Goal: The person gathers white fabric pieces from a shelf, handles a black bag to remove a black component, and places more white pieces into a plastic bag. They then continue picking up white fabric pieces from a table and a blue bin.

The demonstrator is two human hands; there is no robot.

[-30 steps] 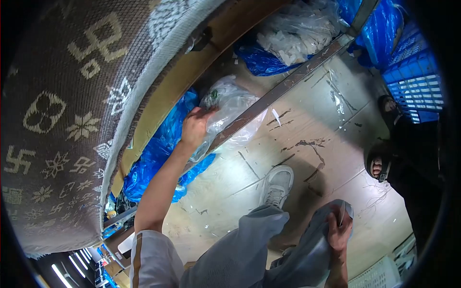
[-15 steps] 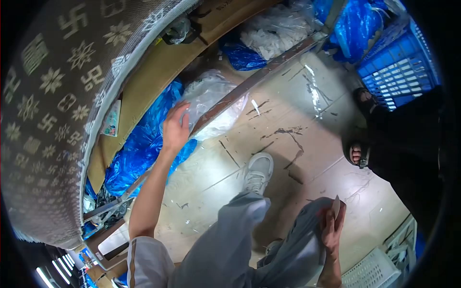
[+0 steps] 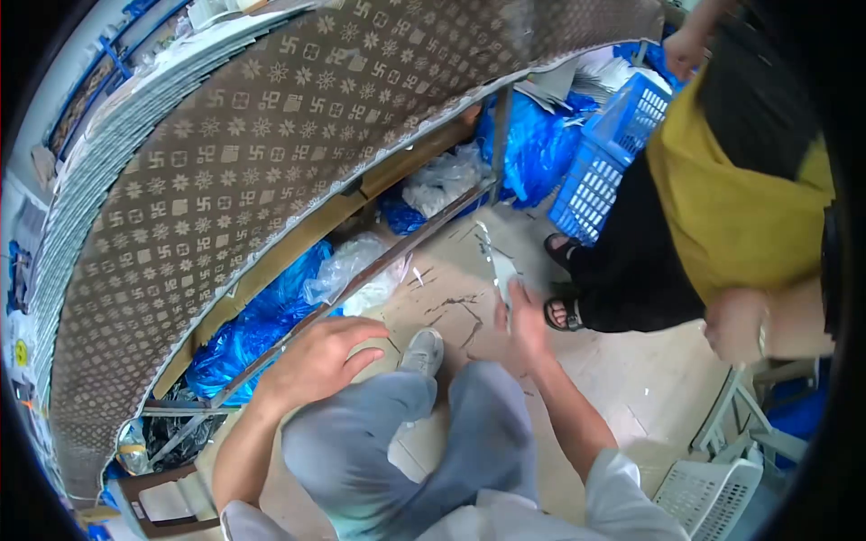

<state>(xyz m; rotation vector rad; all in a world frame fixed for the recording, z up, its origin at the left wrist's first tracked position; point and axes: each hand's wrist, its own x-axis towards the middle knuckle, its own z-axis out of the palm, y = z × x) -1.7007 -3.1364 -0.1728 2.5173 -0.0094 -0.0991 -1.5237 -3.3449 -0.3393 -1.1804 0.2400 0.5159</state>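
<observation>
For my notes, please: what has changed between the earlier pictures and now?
The left hand let go of the clear plastic bag and came back, open, near the left knee in grey trousers. The right hand lifted off the right knee and moved forward over the tiled floor, its grip still on a thin pale piece. The clear bag and shiny blue plastic bag stayed.

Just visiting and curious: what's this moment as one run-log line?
left hand: open, nothing visible | right hand: holding thin pale piece, blurred | near floor: blue plastic bag | nearby: co-worker, blue crate
</observation>
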